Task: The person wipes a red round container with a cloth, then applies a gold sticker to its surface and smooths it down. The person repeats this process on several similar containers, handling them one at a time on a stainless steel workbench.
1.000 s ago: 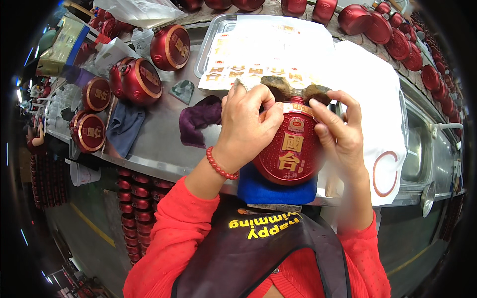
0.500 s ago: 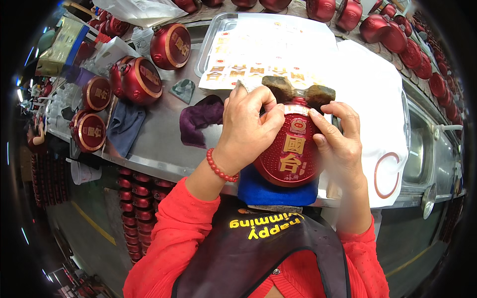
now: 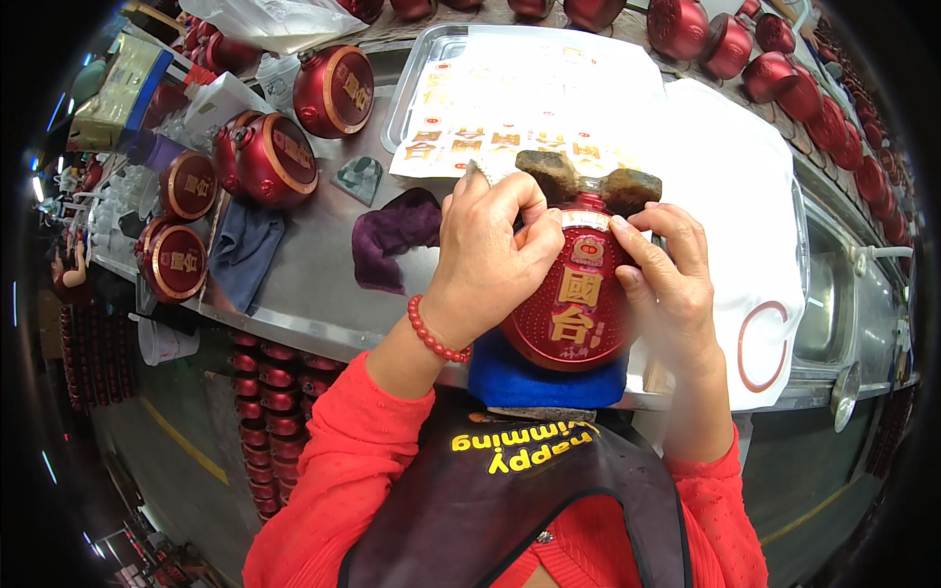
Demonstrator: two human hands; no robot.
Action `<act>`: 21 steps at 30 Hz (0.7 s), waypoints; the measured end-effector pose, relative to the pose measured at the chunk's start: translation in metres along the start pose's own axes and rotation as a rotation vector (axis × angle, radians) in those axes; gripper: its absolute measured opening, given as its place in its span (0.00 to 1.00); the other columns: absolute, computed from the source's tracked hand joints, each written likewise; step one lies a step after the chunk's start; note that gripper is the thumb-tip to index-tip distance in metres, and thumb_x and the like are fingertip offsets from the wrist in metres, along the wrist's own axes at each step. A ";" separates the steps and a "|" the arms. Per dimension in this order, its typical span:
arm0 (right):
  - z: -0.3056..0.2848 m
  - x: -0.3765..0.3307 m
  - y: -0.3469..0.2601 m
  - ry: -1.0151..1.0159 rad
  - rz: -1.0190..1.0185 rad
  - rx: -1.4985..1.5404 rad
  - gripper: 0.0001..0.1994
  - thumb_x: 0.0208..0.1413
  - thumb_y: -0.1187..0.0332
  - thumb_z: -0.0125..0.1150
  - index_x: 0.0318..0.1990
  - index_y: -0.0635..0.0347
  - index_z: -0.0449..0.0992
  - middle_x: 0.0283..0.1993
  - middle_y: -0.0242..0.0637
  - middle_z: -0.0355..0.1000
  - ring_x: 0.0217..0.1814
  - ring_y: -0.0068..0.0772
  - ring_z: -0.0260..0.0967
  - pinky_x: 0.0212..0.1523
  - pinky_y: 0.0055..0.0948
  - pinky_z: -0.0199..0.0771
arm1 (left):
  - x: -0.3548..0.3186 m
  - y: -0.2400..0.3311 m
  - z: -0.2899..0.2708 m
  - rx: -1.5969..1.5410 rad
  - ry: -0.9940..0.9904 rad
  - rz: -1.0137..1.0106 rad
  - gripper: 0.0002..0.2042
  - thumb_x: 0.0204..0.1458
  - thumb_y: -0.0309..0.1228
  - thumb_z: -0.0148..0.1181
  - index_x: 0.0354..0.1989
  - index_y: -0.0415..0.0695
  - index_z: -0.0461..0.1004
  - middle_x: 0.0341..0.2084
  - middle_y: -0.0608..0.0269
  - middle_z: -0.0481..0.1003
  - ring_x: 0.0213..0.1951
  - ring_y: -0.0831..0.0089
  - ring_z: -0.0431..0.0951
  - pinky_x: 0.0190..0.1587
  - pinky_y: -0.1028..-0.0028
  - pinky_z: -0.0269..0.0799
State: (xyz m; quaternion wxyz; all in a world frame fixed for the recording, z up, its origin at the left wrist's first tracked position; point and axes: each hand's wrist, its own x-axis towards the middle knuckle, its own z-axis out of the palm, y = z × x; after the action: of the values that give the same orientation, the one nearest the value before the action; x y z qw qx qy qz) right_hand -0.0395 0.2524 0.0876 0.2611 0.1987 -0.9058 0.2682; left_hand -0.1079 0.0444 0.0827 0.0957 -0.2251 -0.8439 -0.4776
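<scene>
A round, flat red bottle (image 3: pixel 534 323) with raised gold characters lies face up, its neck away from me. Its lower end rests on a blue cloth pad (image 3: pixel 549 380), while dark, worn supports (image 3: pixel 627 186) flank the neck. Across the bottle's shoulder runs a narrow, curved pale-gold strip label (image 3: pixel 585 219). My left hand (image 3: pixel 490 240) is closed, thumb and finger pinching the strip's left end against the bottle; a whitish scrap of cloth (image 3: pixel 502 167) pokes out behind its fingers. At the strip's right end, my right hand (image 3: pixel 676 260) presses with fingertip and thumb.
Beyond the bottle, a sheet of gold and red stickers (image 3: pixel 549 88) covers a clear tray (image 3: pixel 400 113). Purple cloth (image 3: pixel 387 235), a green stone piece (image 3: pixel 359 178) and several red bottles (image 3: pixel 333 91) stand left. More bottles (image 3: pixel 727 47) line the far belt. A sink (image 3: pixel 828 304) is at right.
The red bottles on the far belt have shifted along it. Both hands stay in nearly the same place on the strip label.
</scene>
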 end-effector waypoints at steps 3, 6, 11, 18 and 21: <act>-0.001 0.002 -0.002 -0.014 0.014 0.002 0.20 0.51 0.72 0.70 0.54 0.61 0.82 0.50 0.43 0.72 0.58 0.51 0.68 0.59 0.46 0.71 | 0.000 0.000 0.000 0.020 -0.013 0.002 0.08 0.50 0.29 0.64 0.25 0.45 0.70 0.23 0.61 0.71 0.34 0.56 0.70 0.42 0.58 0.66; -0.002 0.003 -0.002 -0.053 0.014 -0.008 0.21 0.49 0.73 0.70 0.54 0.62 0.82 0.51 0.43 0.73 0.61 0.51 0.67 0.62 0.45 0.70 | 0.000 -0.001 -0.001 -0.008 -0.010 0.002 0.08 0.50 0.29 0.65 0.25 0.45 0.70 0.23 0.61 0.71 0.34 0.56 0.70 0.42 0.58 0.65; 0.000 0.004 -0.001 -0.022 -0.018 -0.014 0.19 0.51 0.74 0.69 0.53 0.61 0.81 0.49 0.43 0.72 0.56 0.52 0.69 0.57 0.46 0.72 | 0.000 -0.002 0.000 -0.025 -0.013 0.001 0.08 0.50 0.29 0.64 0.25 0.45 0.70 0.22 0.62 0.71 0.34 0.57 0.70 0.41 0.59 0.65; 0.001 0.003 -0.001 -0.011 -0.007 -0.004 0.19 0.51 0.74 0.70 0.53 0.61 0.82 0.49 0.42 0.72 0.56 0.51 0.69 0.56 0.46 0.73 | -0.001 -0.002 0.001 -0.052 0.008 0.016 0.08 0.51 0.29 0.64 0.25 0.45 0.70 0.22 0.62 0.70 0.34 0.58 0.69 0.41 0.59 0.64; 0.002 0.003 -0.001 -0.006 -0.008 -0.001 0.19 0.52 0.74 0.70 0.53 0.61 0.82 0.49 0.42 0.72 0.56 0.51 0.69 0.56 0.45 0.73 | 0.000 -0.003 0.001 -0.037 0.007 0.014 0.08 0.51 0.29 0.64 0.25 0.45 0.70 0.22 0.62 0.70 0.34 0.58 0.70 0.41 0.59 0.64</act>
State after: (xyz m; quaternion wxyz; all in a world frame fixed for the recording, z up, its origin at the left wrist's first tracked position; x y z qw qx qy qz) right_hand -0.0421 0.2501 0.0886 0.2596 0.2028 -0.9058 0.2663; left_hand -0.1088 0.0442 0.0797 0.0977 -0.2312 -0.8330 -0.4931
